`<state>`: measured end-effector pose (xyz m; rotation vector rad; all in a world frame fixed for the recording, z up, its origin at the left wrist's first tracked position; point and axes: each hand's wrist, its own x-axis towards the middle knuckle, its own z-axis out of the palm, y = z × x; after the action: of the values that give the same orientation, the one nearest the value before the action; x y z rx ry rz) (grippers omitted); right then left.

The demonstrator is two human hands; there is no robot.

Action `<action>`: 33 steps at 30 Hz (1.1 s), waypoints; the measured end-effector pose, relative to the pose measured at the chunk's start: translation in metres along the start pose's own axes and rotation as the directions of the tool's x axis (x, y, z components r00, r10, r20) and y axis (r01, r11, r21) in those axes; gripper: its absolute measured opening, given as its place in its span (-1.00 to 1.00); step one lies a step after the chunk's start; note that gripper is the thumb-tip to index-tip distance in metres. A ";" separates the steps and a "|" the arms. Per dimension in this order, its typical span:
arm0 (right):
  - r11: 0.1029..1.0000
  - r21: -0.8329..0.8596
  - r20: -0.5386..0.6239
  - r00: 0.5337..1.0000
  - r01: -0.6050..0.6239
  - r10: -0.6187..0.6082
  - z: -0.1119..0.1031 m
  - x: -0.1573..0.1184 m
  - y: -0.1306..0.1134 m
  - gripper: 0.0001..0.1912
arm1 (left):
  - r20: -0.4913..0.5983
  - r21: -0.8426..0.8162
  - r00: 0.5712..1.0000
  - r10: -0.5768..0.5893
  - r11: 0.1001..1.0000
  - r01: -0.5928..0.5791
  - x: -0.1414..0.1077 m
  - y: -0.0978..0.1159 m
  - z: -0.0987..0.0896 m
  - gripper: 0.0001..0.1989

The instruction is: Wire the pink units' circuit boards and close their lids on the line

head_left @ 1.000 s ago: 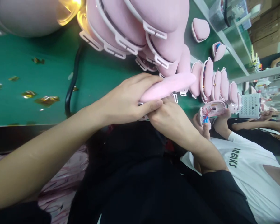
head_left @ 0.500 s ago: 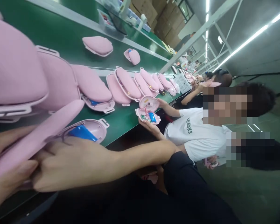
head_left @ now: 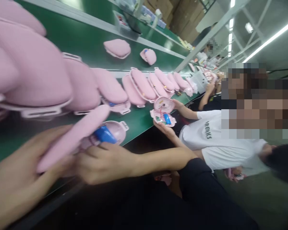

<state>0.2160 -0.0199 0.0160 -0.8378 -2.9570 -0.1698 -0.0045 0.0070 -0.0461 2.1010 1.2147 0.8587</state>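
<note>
A pink padded shell point(head_left: 74, 137) stands tilted at the lower left, with my left hand point(head_left: 36, 163) wrapped round its near end, thumb in front. Behind it an open pink half point(head_left: 117, 131) with slotted tabs holds a blue battery pack point(head_left: 105, 134). My right hand point(head_left: 103, 159) is closed at the inner side of the padded shell, below the battery; what its fingertips hold is hidden. Thin dark wiring was visible near it, but is blurred now.
A row of pink shells point(head_left: 110, 84) runs along the green table point(head_left: 86, 48). Two pink pieces point(head_left: 117, 48) lie farther back. At the right a person in a white shirt point(head_left: 216, 127) holds an open pink unit point(head_left: 166, 118). A clear bin point(head_left: 126, 27) stands behind.
The view has shifted, so the table items appear farther right. More of my left hand shows around the padded shell. My right hand has stayed closed beside it, and the battery shows more fully.
</note>
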 end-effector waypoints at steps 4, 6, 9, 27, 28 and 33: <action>0.999 -0.037 -0.153 0.987 0.032 -0.038 0.012 -0.012 0.004 -0.64 | 0.006 -0.018 0.999 -0.042 0.999 0.042 0.003 0.017 -0.007 -0.40; 0.998 -0.057 -0.227 0.973 0.020 -0.032 0.016 -0.011 0.003 -0.66 | 0.013 0.000 1.000 -0.011 1.000 0.011 0.003 0.023 -0.007 -0.40; 0.996 -0.094 -0.263 0.965 0.002 -0.026 0.017 -0.015 -0.001 -0.68 | 0.016 0.006 1.000 0.027 1.000 -0.027 0.001 0.025 -0.010 -0.40; 0.765 0.442 -0.377 0.677 -0.469 0.633 0.091 -0.156 -0.030 -0.71 | -0.008 0.620 0.988 -0.151 0.775 0.124 -0.012 0.090 0.034 0.01; 0.742 0.479 -0.338 0.682 -0.468 0.648 0.093 -0.161 -0.037 -0.72 | -0.021 0.591 0.990 -0.142 0.797 0.127 -0.016 0.096 0.038 0.04; 0.614 0.637 -0.243 0.635 -0.466 0.734 0.110 -0.182 -0.068 -0.81 | -0.144 0.506 0.988 -0.064 0.853 0.129 0.006 0.128 0.045 0.07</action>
<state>0.3315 -0.1581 -0.1160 -1.4087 -1.9119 0.3970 0.0997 -0.0497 0.0205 2.3925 1.7588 0.6718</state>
